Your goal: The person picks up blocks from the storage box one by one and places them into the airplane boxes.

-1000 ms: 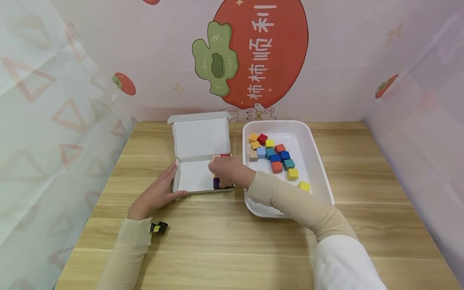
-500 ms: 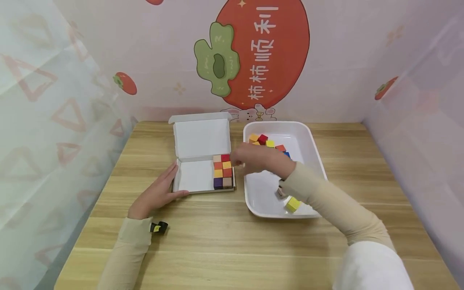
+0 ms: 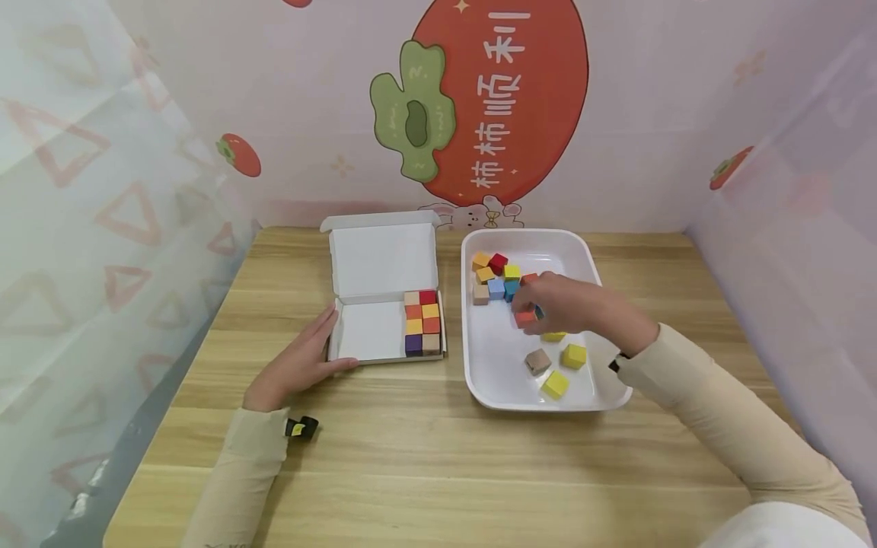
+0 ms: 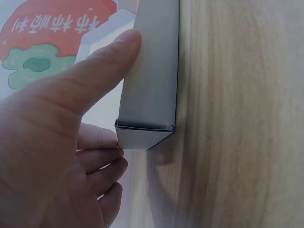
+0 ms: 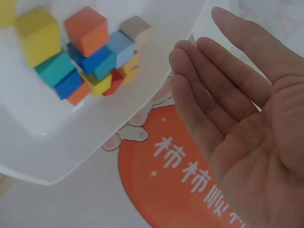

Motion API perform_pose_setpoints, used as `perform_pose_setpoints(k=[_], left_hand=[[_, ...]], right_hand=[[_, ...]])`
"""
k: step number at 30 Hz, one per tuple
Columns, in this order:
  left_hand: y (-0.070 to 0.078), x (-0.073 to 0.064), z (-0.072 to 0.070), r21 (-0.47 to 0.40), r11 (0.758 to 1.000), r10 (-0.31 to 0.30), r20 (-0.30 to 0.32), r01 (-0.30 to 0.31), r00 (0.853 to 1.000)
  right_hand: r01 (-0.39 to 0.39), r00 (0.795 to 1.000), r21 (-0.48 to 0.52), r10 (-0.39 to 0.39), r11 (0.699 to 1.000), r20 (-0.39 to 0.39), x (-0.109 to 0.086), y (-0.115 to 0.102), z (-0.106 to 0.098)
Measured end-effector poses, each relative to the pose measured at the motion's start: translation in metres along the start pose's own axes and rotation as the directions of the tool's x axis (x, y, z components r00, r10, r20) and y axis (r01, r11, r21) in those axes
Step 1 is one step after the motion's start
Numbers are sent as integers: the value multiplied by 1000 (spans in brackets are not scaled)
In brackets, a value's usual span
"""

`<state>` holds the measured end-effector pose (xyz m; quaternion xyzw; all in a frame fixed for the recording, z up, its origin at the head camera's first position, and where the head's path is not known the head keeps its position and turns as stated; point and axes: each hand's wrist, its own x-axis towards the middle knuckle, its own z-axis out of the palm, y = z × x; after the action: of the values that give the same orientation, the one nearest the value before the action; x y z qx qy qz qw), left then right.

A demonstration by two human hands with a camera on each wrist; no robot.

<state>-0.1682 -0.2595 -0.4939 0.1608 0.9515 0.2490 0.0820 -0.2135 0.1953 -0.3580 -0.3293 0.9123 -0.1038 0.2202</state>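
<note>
My left hand (image 3: 291,373) rests at the near left corner of an open white cardboard box (image 3: 370,331). Its thumb lies along the front wall and its other fingers are against the left side, as the left wrist view shows. Two columns of coloured cubes (image 3: 414,327) line the right end of the box. Over the white tray (image 3: 489,380) hovers my right hand (image 3: 565,304), its fingers loosely extended with nothing between them. It overlaps an orange-red cube (image 3: 524,320) in the head view. The palm (image 5: 256,152) is bare in the right wrist view.
More cubes cluster at the tray's back left. A wooden cube (image 3: 537,361) and yellow cubes (image 3: 574,356) lie nearer its front. The box's lid (image 3: 384,259) leans back, raised. A printed backdrop (image 3: 301,99) stands behind the wooden table (image 3: 411,472).
My right hand has left the cubes in the box and moved right, over the tray. The cubes in the box have come into view. The left hand stays at the box corner.
</note>
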Motion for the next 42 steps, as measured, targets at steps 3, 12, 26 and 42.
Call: perform_pose_setpoints(k=[3,12,26,42], left_hand=[[-1,1,0,-3,1000,6,3,-6,1000],[1,-1,-1,-3,1000,-6,12,7,1000],[2,-2,-2,-7,1000,-16,18,16,1000],[2,-2,1,-11,1000,-1,-4,1,1000]], right_hand=[[-10,999,26,9,1000,36,-7,6,11],[-73,988,13,71,997,140,-12,23,47],[-18,993,-6,19,1000,117,-6,25,46],[111,990,-68,-116,991,-77,48,-23,-23]])
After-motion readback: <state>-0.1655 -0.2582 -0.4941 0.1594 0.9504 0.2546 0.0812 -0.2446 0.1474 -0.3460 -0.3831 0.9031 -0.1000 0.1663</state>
